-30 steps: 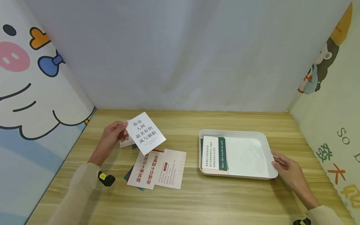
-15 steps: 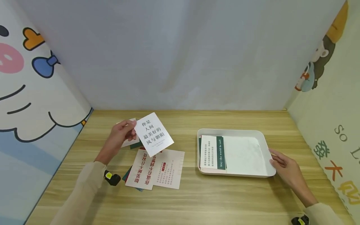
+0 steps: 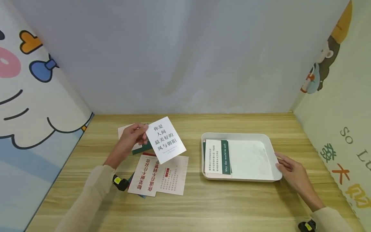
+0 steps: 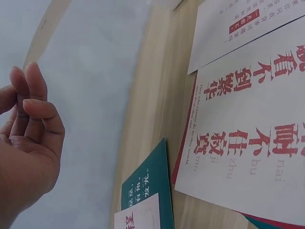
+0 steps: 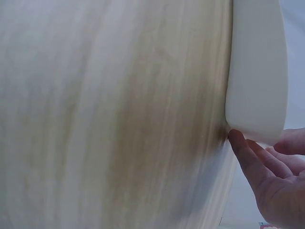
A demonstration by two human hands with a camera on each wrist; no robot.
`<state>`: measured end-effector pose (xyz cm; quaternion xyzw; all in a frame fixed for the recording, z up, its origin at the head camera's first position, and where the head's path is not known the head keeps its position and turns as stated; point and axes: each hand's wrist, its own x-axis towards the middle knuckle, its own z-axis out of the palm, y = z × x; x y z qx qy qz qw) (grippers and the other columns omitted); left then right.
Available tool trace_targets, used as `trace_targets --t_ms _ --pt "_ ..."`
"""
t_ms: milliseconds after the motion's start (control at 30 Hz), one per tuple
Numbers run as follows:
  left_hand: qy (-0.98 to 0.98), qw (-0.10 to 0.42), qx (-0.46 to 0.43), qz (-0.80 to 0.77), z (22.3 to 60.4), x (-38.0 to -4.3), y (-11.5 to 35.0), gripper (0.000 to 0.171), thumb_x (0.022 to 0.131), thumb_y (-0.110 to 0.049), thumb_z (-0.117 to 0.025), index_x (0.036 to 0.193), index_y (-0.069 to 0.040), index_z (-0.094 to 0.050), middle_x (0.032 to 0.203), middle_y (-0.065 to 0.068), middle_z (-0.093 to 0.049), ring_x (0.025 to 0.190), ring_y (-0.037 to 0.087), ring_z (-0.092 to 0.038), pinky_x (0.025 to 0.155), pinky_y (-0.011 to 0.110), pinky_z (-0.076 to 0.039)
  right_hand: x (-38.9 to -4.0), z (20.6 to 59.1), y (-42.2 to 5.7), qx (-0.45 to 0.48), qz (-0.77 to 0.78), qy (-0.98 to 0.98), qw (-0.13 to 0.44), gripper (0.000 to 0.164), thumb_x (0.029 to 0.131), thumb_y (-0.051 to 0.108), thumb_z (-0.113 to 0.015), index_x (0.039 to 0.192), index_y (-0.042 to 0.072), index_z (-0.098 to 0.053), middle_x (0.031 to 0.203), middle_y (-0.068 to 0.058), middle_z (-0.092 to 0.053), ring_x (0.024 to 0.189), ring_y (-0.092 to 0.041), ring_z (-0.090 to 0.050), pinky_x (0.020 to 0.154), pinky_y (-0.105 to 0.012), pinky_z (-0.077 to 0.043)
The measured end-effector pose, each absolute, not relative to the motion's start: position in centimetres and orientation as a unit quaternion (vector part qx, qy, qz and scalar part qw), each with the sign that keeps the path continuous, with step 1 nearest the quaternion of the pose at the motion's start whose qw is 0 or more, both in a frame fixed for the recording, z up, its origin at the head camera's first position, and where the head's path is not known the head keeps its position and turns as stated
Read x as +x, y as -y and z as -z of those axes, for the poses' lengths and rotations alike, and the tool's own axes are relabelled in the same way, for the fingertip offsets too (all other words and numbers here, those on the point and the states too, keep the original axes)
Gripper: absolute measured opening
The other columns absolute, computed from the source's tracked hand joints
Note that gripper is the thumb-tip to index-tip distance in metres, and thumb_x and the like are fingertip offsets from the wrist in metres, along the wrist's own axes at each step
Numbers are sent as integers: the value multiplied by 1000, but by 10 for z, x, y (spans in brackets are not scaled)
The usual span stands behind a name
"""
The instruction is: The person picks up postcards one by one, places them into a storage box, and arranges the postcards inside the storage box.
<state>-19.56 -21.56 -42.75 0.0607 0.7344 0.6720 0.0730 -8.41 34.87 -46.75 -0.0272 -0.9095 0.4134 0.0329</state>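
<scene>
My left hand pinches the upper left corner of a white card printed with black Chinese characters. The card is tilted and overlaps the loose cards in the head view. Below it, cards with red lettering lie spread on the table. Behind the left hand are a partly hidden pinkish card and a green card. On the right, my right hand touches the right end of a white tray with nearly straight fingers, at its outer wall and rim.
At the tray's left end lies a stack of cards, the top one white with a green band. The wood-grain table ends at a grey backdrop. Printed panels rise on both sides.
The left hand has moved to the right with the white card, uncovering more of the cards behind it. The right hand stays at the tray; the head view has shifted slightly.
</scene>
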Motion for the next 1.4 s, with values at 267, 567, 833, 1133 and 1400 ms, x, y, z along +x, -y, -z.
trace_targets --t_ms 267,567,833,1133,1400 --pt "-734 96 66 -669 424 -199 199 25 109 -33 -57 105 -8 -58 76 -5 -57 68 11 -59 61 22 -45 -84 466 -348 -25 -410 911 33 43 106 7 -59 146 -10 -54 134 -39 -60 92 29 -42 74 -1 -44" --pt "-729 102 75 -673 426 -202 185 19 110 -26 -56 101 -10 -61 73 -4 -58 65 13 -58 59 22 -45 -84 465 -348 -30 -409 912 30 43 107 8 -58 147 -9 -53 135 -39 -59 93 29 -41 75 -1 -44" --pt "-727 112 106 -669 428 -201 171 20 111 -26 -55 107 -8 -62 73 -4 -59 65 12 -58 58 22 -44 -84 467 -349 -25 -417 908 32 44 106 7 -59 146 -9 -53 134 -39 -60 93 28 -43 75 -2 -45" --pt "-734 122 118 -657 428 -206 147 22 111 -23 -55 108 -2 -61 72 -2 -60 64 14 -57 57 21 -41 -84 466 -347 -27 -420 906 36 43 106 5 -59 146 -9 -54 133 -40 -60 92 28 -42 75 -1 -44" --pt "-721 135 131 -667 434 -212 126 19 110 -23 -57 105 -5 -62 73 -2 -61 64 11 -61 57 22 -42 -84 465 -347 -22 -426 903 44 42 105 4 -60 145 -10 -55 132 -40 -61 93 27 -45 76 -2 -45"
